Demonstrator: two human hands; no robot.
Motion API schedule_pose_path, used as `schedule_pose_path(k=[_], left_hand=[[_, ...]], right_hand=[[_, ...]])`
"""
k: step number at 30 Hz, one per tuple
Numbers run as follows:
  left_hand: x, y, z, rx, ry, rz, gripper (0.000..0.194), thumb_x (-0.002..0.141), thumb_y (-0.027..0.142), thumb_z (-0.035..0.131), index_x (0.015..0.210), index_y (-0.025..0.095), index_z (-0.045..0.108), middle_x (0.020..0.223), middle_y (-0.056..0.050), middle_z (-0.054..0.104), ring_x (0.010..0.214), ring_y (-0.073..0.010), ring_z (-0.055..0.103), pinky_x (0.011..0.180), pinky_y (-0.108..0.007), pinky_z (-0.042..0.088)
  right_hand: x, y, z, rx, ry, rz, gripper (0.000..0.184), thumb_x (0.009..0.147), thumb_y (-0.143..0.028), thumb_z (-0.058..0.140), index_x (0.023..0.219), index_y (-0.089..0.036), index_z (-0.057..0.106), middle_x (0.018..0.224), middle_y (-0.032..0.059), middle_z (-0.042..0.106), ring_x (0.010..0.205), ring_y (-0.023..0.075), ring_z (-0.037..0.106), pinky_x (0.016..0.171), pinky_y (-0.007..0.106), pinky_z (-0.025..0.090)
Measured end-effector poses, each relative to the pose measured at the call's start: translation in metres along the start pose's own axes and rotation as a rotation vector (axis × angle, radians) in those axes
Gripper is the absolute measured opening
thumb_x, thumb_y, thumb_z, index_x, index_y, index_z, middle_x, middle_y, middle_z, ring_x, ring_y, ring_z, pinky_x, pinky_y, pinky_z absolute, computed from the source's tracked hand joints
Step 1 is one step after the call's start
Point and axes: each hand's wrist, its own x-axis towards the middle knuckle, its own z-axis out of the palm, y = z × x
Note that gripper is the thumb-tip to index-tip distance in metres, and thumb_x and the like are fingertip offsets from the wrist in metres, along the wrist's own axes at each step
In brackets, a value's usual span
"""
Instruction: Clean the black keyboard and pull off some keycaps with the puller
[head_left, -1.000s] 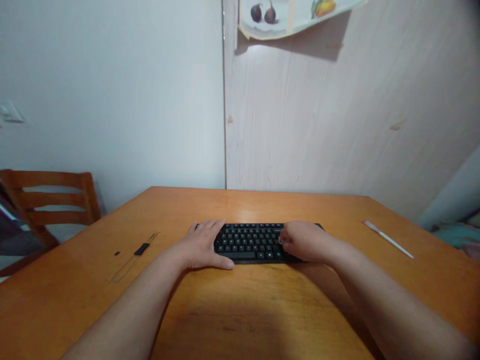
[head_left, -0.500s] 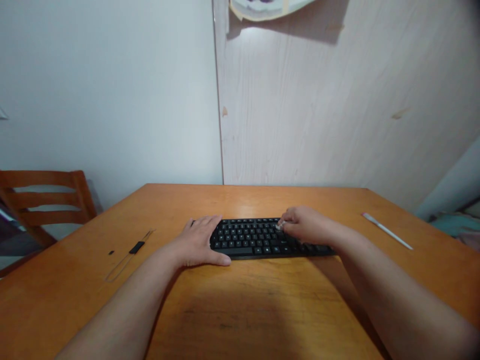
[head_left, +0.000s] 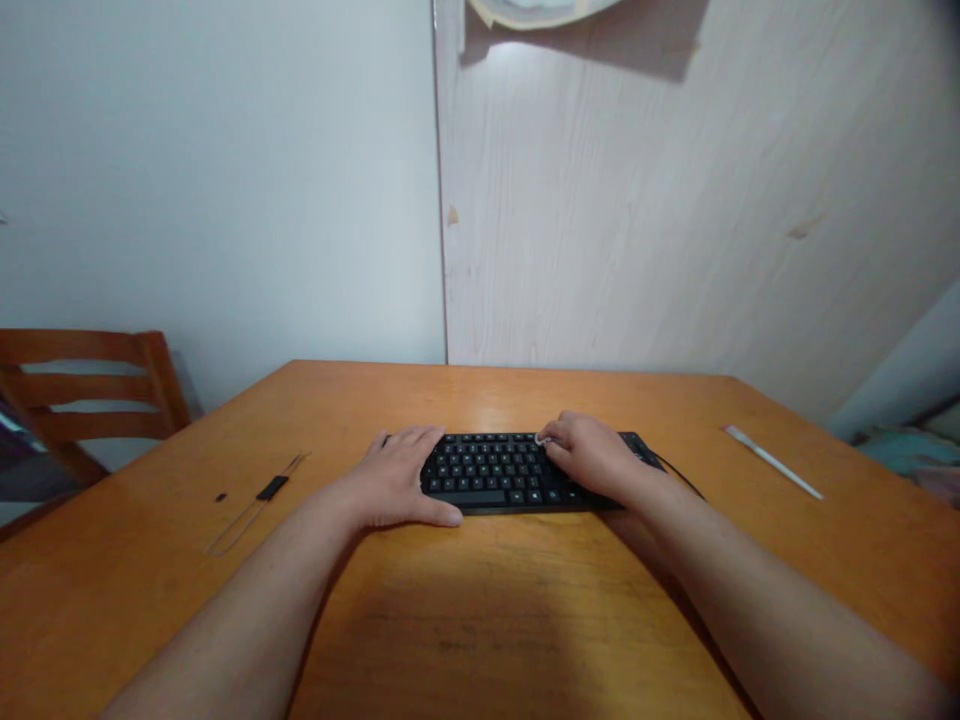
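Table (head_left: 525, 640) beneath keyboard (head_left: 495, 470), pale wall (head_left: 225, 200) behind

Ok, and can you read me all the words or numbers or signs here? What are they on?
The letters on the keys of the black keyboard are too small and blurred to read. No other word, brand, number or sign can be read anywhere in view.

- Our left hand (head_left: 394, 478) lies flat and open, fingers spread, thumb stretched out sideways.
- Our right hand (head_left: 589, 455) curls over, fingertips (head_left: 551, 447) bunched and pointing down.
- Our left forearm (head_left: 247, 590) and right forearm (head_left: 757, 600) angle inward from the lower corners.
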Motion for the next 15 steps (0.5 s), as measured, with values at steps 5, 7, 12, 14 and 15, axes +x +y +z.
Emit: schedule_pose_path(k=[5,7,12,14,15], left_hand=[[0.001,0.001,0.0,0.001,-0.014,-0.011,0.128,0.058,0.088,0.056,0.157,0.017,0.019,0.161,-0.016,0.024,0.147,-0.0388,0.023,0.119,-0.054,0.016],[0.001,0.001,0.0,0.002,-0.019,-0.013,0.127,0.058,0.088,0.055,0.157,0.017,0.019,0.162,-0.016,0.023,0.147,-0.0389,0.022,0.119,-0.055,0.015],[0.0,0.001,0.0,-0.01,-0.018,-0.01,0.128,0.058,0.088,0.056,0.158,0.017,0.018,0.162,-0.016,0.023,0.148,-0.0387,0.021,0.119,-0.054,0.014],[0.0,0.0,0.0,-0.016,-0.019,-0.008,0.127,0.058,0.088,0.056,0.157,0.018,0.018,0.162,-0.016,0.023,0.148,-0.0386,0.021,0.119,-0.054,0.014],[0.0,0.0,0.0,-0.018,-0.018,-0.008,0.127,0.058,0.087,0.057,0.157,0.018,0.019,0.162,-0.016,0.023,0.148,-0.0386,0.021,0.119,-0.054,0.014]], right_hand=[[-0.004,0.001,-0.008,-0.002,-0.075,-0.039,0.03,0.084,-0.022,0.054,0.105,-0.023,0.076,0.1,0.0075,0.072,0.091,0.0211,0.065,0.076,0.027,0.042],[-0.005,0.001,-0.011,-0.001,-0.089,-0.036,0.029,0.083,-0.022,0.055,0.104,-0.022,0.076,0.099,0.0075,0.073,0.089,0.0209,0.066,0.073,0.027,0.043],[-0.01,-0.004,-0.017,-0.027,-0.129,-0.039,0.025,0.082,-0.021,0.055,0.095,-0.022,0.076,0.086,0.0061,0.074,0.075,0.0186,0.065,0.061,0.026,0.038],[-0.012,-0.007,-0.021,-0.06,-0.169,-0.062,0.022,0.081,-0.021,0.055,0.085,-0.021,0.076,0.079,0.0052,0.073,0.07,0.0177,0.063,0.057,0.026,0.034],[-0.013,-0.009,-0.023,-0.077,-0.186,-0.068,0.02,0.08,-0.02,0.055,0.082,-0.021,0.075,0.077,0.0049,0.072,0.068,0.0174,0.062,0.056,0.026,0.033]])
